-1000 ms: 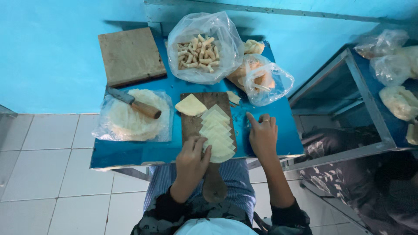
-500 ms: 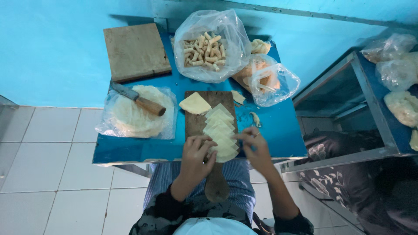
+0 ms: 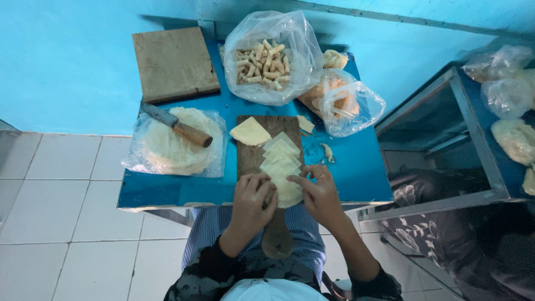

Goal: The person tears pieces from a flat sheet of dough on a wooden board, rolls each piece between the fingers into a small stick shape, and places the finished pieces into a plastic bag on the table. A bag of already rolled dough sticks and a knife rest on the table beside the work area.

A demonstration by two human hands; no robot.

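Note:
A dark wooden paddle board [image 3: 249, 150] lies on the blue table [image 3: 345, 178], its handle hanging over the near edge. A row of overlapping pale yellow pastry triangles [image 3: 283, 161] runs down the board, and a separate stack of wrappers [image 3: 250, 132] sits at its far left corner. My left hand [image 3: 253, 200] and my right hand [image 3: 315, 192] meet at the near end of the row, fingertips on the nearest wrapper [image 3: 287, 192]. Whether the fingers pinch it or only press it is unclear.
A knife with a wooden handle [image 3: 177, 125] rests on a plastic bag of round wrappers [image 3: 167, 150]. A square wooden board [image 3: 173, 62], an open bag of rolled snacks [image 3: 267, 61], another bag [image 3: 348, 106] and a metal-framed shelf [image 3: 473, 145] with bags surround the work.
My right hand has moved left from the bare table onto the near end of the wrapper row, next to my left hand. The camera view has shifted slightly.

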